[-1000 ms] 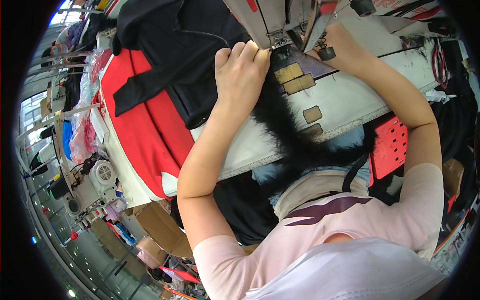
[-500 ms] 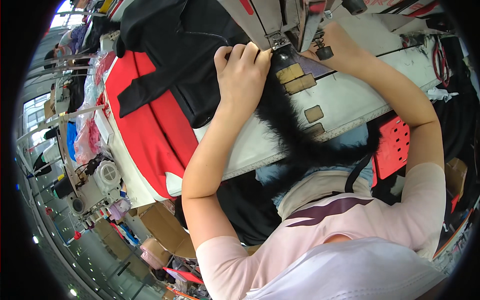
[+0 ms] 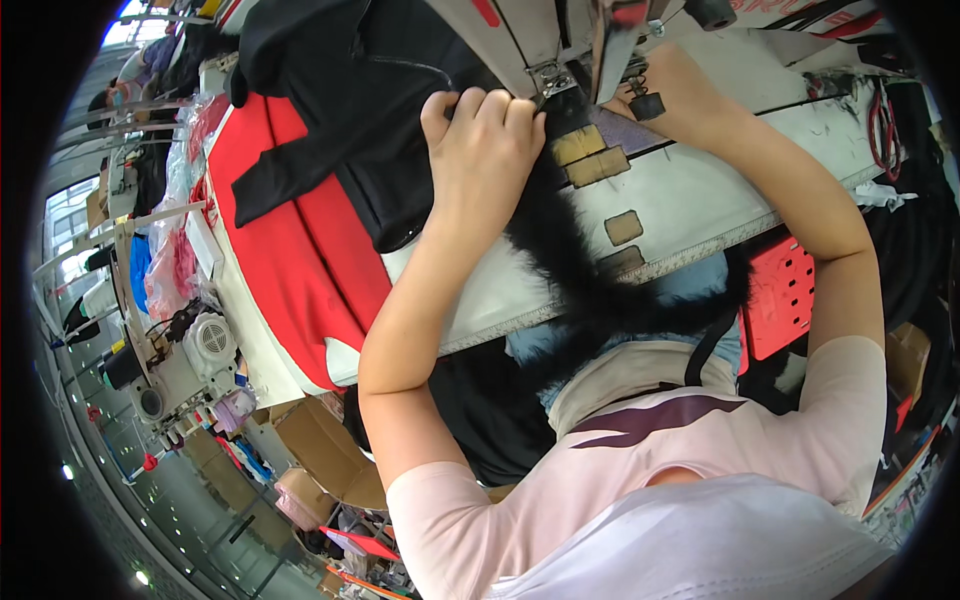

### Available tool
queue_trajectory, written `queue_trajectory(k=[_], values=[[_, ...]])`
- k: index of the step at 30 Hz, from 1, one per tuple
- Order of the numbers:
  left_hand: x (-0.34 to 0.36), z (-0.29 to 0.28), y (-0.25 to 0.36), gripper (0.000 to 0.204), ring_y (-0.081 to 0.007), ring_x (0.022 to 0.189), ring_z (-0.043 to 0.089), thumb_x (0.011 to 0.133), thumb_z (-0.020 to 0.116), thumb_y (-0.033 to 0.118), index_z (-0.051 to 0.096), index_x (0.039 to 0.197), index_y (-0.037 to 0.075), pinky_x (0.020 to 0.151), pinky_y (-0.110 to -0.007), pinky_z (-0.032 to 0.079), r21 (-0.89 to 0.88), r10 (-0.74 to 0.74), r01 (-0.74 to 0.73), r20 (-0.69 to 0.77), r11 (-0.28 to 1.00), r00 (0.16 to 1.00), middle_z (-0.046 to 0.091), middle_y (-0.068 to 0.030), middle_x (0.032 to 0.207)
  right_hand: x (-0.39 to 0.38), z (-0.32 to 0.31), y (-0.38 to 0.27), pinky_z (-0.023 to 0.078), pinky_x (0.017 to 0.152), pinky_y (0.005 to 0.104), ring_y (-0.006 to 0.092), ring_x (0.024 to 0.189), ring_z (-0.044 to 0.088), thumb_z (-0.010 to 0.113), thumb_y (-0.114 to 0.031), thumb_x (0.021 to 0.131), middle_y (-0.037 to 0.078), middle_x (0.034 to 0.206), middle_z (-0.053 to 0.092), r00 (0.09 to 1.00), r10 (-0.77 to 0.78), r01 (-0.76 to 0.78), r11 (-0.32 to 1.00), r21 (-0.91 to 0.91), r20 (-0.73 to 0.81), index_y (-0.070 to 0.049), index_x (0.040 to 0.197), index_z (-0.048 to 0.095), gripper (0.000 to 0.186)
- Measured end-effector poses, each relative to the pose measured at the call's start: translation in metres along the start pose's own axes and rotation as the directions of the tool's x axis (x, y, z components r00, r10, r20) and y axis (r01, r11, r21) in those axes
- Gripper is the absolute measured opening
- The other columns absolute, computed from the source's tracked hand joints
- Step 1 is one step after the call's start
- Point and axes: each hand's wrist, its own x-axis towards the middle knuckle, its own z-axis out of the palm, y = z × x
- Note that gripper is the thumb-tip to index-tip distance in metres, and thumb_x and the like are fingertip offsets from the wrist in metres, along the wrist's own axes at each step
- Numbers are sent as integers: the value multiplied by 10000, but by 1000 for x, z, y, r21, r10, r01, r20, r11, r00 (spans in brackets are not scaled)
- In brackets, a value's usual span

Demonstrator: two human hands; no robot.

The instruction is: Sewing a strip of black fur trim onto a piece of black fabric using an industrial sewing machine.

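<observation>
My left hand (image 3: 485,140) lies with its fingers curled on a black garment (image 3: 350,90), its knuckles right beside the presser foot (image 3: 550,80) of a sewing machine (image 3: 540,30). A black furry strip (image 3: 570,260) runs from the foot across the white table (image 3: 690,200) down to my lap. My right hand (image 3: 628,98) reaches in from the right of the needle. The machine's parts hide most of it, so its grip cannot be made out.
Red fabric (image 3: 290,250) lies under the black garment on the left. Tan tape patches (image 3: 600,165) mark the table. Red scissors (image 3: 880,110) lie far right. A red stool (image 3: 780,300) is under the table. Cardboard boxes (image 3: 320,450) and another machine (image 3: 190,350) stand lower left.
Both hands stay by the presser foot. Only the view has shifted slightly.
</observation>
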Motion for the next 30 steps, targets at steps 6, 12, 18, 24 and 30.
queue_trajectory(k=[6, 12, 18, 24, 30], values=[[-2, -10, 8, 173, -155, 875, 566, 744, 719, 178, 559, 799, 144, 938, -376, 328, -9, -32, 33, 71, 999, 997, 561, 6, 871, 3, -3, 0, 475, 871, 352, 217, 856, 609, 749, -209, 671, 33, 773, 608, 999, -38, 38, 998, 60, 5, -72, 811, 667, 212], [-1, -12, 0, 192, -140, 938, 595, 727, 713, 125, 555, 834, 143, 1038, -422, 310, -161, -9, 38, 174, 986, 985, 597, 23, 875, 11, -9, 1, 466, 579, 379, 343, 625, 592, 684, -151, 781, 142, 672, 639, 996, 76, -53, 938, 343, -53, 5, 748, 634, 167], [1, -14, 4, 194, -143, 911, 620, 725, 702, 84, 535, 811, 131, 1092, -485, 298, -111, -77, 101, 203, 989, 976, 613, 26, 815, 8, -7, -3, 484, 844, 348, 227, 839, 603, 731, -169, 653, 31, 730, 597, 993, -28, 39, 995, 92, -111, -74, 786, 670, 175], [0, -10, -1, 188, -136, 909, 640, 734, 702, 76, 536, 811, 118, 1125, -547, 257, -99, -57, 76, 186, 992, 981, 617, 30, 800, 3, 2, -4, 483, 817, 358, 254, 841, 603, 771, -190, 639, 58, 763, 603, 999, 3, -1, 998, 66, -36, -66, 814, 688, 230], [0, -6, 1, 155, -130, 899, 625, 773, 725, 145, 590, 846, 130, 1102, -557, 248, -80, -54, 59, 57, 995, 997, 595, 41, 782, 2, 4, -4, 476, 829, 375, 260, 831, 604, 773, -209, 657, 80, 780, 600, 995, 87, -83, 993, 82, -55, -52, 828, 688, 247]])
